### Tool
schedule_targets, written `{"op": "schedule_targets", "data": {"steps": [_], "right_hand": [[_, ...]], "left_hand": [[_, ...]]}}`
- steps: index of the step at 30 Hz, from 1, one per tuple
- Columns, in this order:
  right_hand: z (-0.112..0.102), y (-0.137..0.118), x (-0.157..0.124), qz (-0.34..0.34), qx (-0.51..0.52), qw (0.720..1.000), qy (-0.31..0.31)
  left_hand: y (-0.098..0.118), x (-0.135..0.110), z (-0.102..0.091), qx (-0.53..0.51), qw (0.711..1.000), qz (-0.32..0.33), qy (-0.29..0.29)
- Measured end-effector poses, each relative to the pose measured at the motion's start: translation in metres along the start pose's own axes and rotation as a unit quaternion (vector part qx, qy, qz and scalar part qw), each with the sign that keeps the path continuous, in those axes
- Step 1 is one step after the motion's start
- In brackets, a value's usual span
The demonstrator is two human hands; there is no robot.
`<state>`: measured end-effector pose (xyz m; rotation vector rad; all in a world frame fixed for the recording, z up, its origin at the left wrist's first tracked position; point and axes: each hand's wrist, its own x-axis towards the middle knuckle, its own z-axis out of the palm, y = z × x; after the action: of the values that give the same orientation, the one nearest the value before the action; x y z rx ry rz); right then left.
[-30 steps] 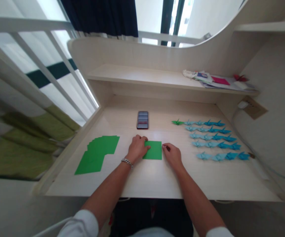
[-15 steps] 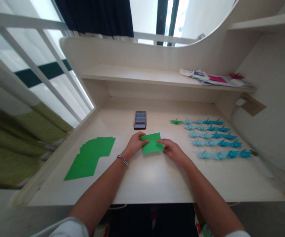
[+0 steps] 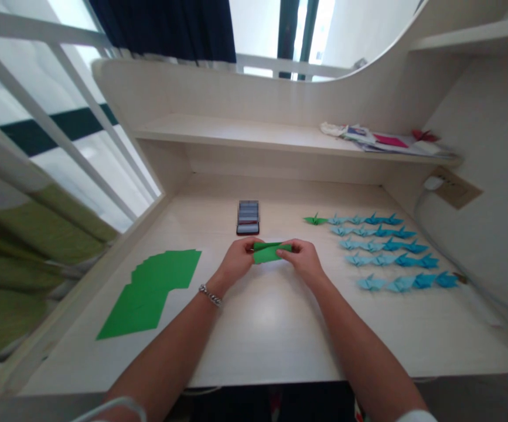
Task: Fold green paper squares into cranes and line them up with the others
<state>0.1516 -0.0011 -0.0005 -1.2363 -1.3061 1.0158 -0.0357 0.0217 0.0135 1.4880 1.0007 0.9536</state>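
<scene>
A green paper sheet (image 3: 268, 252) is folded over on itself in the middle of the desk, held between both hands. My left hand (image 3: 236, 261) pinches its left end and my right hand (image 3: 304, 260) pinches its right end. Both hands have their fingers closed on the paper. A fanned stack of green paper squares (image 3: 150, 289) lies to the left. A phone (image 3: 248, 217) lies just behind the hands.
Rows of several blue paper cranes (image 3: 385, 248) and one green crane (image 3: 314, 220) fill the desk's right side. A shelf (image 3: 236, 133) behind holds papers (image 3: 383, 140). A white rail (image 3: 60, 111) and window stand at the left. A cable (image 3: 451, 258) runs along the right wall.
The flat green sheet was lifted off the desk and its near edge brought over to the far edge, so it is now folded. Both hands moved closer to its ends.
</scene>
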Motion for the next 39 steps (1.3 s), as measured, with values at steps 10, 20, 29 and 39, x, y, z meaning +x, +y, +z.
{"op": "schedule_targets", "data": {"steps": [10,20,29,39], "right_hand": [[-0.001,0.010,-0.005,-0.021,-0.045,0.998,0.033],[-0.005,0.003,-0.011,-0.033,-0.125,0.992,0.007],[-0.006,0.001,-0.013,-0.049,-0.124,0.991,-0.005],[-0.007,0.003,-0.013,-0.050,-0.129,0.990,-0.011]], "left_hand": [[-0.012,-0.009,0.006,-0.150,0.984,-0.090,0.024],[-0.012,-0.013,0.007,-0.049,0.998,-0.021,0.026],[-0.014,-0.013,0.009,-0.046,0.998,-0.027,0.043],[-0.012,-0.014,0.009,-0.040,0.997,-0.033,0.054]]}}
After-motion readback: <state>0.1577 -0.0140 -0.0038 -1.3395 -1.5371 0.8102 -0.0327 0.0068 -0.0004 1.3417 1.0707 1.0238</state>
